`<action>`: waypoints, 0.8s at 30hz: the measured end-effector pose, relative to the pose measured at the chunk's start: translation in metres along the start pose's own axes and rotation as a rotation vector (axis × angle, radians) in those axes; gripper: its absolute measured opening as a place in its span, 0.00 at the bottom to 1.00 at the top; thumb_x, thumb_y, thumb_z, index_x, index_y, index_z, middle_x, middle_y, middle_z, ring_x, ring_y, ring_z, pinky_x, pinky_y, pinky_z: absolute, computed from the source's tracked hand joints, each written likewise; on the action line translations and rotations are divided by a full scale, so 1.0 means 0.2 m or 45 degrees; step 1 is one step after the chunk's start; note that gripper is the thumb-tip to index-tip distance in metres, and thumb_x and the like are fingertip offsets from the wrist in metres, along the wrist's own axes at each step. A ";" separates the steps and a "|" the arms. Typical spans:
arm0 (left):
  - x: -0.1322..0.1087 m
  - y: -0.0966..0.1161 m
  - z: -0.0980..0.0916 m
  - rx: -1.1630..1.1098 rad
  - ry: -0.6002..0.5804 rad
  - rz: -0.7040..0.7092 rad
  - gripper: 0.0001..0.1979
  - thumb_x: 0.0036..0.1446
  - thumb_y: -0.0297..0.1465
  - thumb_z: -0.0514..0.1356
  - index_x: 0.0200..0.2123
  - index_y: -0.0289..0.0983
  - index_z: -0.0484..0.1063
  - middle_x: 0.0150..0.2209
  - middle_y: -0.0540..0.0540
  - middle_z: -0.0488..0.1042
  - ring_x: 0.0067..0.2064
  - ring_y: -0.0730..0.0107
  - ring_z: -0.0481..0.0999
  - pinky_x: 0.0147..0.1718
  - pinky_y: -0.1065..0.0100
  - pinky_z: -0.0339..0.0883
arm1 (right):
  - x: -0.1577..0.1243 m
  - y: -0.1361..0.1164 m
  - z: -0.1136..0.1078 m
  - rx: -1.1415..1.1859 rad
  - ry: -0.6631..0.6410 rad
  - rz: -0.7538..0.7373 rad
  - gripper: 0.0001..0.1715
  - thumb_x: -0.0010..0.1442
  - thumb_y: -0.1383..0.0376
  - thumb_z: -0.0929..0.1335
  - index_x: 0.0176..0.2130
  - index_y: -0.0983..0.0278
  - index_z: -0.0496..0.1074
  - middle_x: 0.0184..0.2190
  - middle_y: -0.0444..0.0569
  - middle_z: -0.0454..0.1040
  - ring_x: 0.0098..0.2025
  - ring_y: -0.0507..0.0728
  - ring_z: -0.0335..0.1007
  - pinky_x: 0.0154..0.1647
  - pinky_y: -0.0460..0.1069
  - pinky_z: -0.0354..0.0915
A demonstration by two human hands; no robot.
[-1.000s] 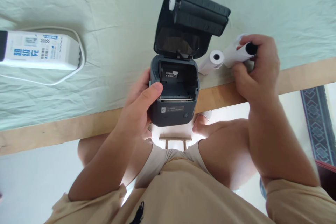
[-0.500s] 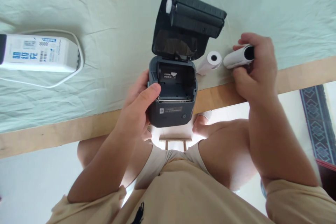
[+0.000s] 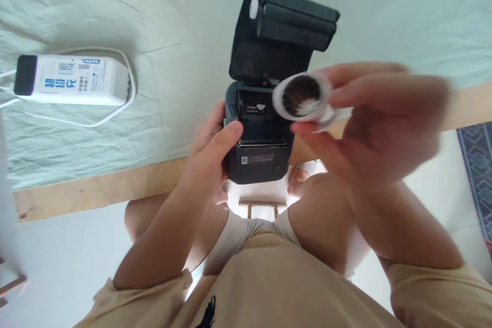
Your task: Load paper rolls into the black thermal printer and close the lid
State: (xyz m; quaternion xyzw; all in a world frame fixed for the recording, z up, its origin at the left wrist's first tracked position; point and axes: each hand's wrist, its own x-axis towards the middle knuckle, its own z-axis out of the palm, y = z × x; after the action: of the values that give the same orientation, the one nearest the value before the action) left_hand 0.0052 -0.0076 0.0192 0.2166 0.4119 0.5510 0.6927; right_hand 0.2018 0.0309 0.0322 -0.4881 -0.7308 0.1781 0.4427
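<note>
My left hand (image 3: 211,151) grips a small black label printer (image 3: 261,160) by its left side, thumb on the edge of the paper compartment. The printer's lid (image 3: 282,36) is swung up, so the bare compartment shows. In my right hand (image 3: 380,118), blurred by motion, a white paper roll (image 3: 325,84) is pinched between thumb and fingers. Its wide hollow end faces me and overlaps the right side of the compartment. A second, narrow-cored roll seen before is hidden behind my right hand and the held roll.
A white power strip (image 3: 82,79) with a black end and a looped white cable lies on the pale green cloth (image 3: 172,0) at the left. The wooden table edge (image 3: 100,187) runs beneath the hands. A patterned dark blue textile (image 3: 476,164) shows at the far right.
My right hand has lifted the wide-cored paper roll off the table and carried it left to the printer's compartment. The view has shifted slightly; my left hand keeps its hold on the printer.
</note>
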 end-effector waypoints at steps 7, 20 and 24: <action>0.01 -0.02 -0.02 0.050 -0.042 0.069 0.14 0.60 0.37 0.70 0.47 0.38 0.81 0.36 0.51 0.82 0.35 0.75 0.82 0.31 0.77 0.73 | 0.02 -0.06 0.11 -0.268 -0.145 -0.382 0.12 0.66 0.73 0.65 0.35 0.56 0.72 0.41 0.40 0.85 0.41 0.56 0.83 0.42 0.55 0.72; 0.03 -0.05 -0.16 0.281 -0.316 0.256 0.31 0.56 0.33 0.72 0.63 0.43 0.70 0.54 0.45 0.81 0.54 0.56 0.83 0.52 0.62 0.80 | -0.05 -0.02 0.09 -0.164 -0.280 -0.701 0.13 0.70 0.52 0.69 0.41 0.58 0.75 0.39 0.44 0.83 0.45 0.58 0.79 0.43 0.56 0.67; 0.02 -0.04 -0.14 0.400 -0.228 0.245 0.38 0.52 0.26 0.73 0.66 0.44 0.67 0.63 0.42 0.76 0.61 0.53 0.79 0.56 0.59 0.78 | -0.04 -0.02 0.09 -0.067 -0.092 -0.690 0.06 0.68 0.59 0.69 0.42 0.59 0.74 0.37 0.48 0.80 0.42 0.58 0.78 0.43 0.56 0.71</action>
State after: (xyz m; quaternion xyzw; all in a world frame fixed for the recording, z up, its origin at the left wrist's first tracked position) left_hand -0.0123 -0.0108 -0.0035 0.4085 0.4071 0.5221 0.6283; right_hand 0.1859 0.0244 0.0218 -0.2792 -0.8544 0.0514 0.4351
